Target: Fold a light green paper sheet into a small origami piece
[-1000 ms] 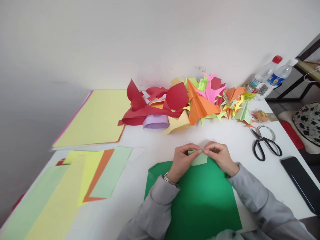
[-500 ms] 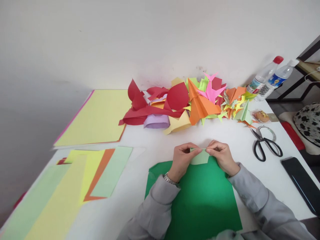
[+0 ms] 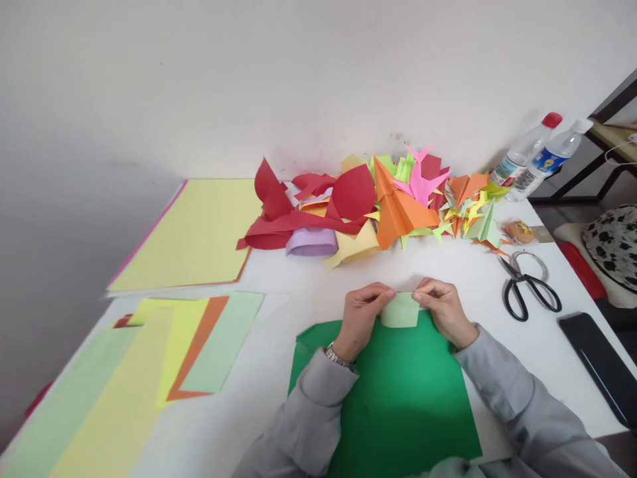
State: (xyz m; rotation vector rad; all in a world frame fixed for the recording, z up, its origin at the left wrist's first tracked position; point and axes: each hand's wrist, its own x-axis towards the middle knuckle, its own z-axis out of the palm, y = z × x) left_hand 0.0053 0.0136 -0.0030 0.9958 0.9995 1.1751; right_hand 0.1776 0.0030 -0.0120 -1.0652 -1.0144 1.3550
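A small pale green piece of paper [image 3: 401,311] is held up by its top edge between my two hands. My left hand [image 3: 362,315] pinches its upper left corner between thumb and fingers. At the upper right corner, my right hand [image 3: 442,309] grips it in the same way. Beneath both hands lies a large green sheet [image 3: 408,398] on the white table, its upper left corner bent. The paper's lower edge hangs over the top of that sheet.
Folded paper planes [image 3: 398,206] and red paper shapes [image 3: 353,192] are heaped against the wall. Scissors [image 3: 522,285], a tape roll [image 3: 540,265] and a black phone [image 3: 600,365] lie right. Two bottles [image 3: 522,156] stand behind. Coloured strips [image 3: 219,352] and a yellow sheet [image 3: 189,232] lie left.
The pale green paper has turned flatter toward me, and more of its face shows. My fingers have shifted slightly along its top edge; both hands still hold it.
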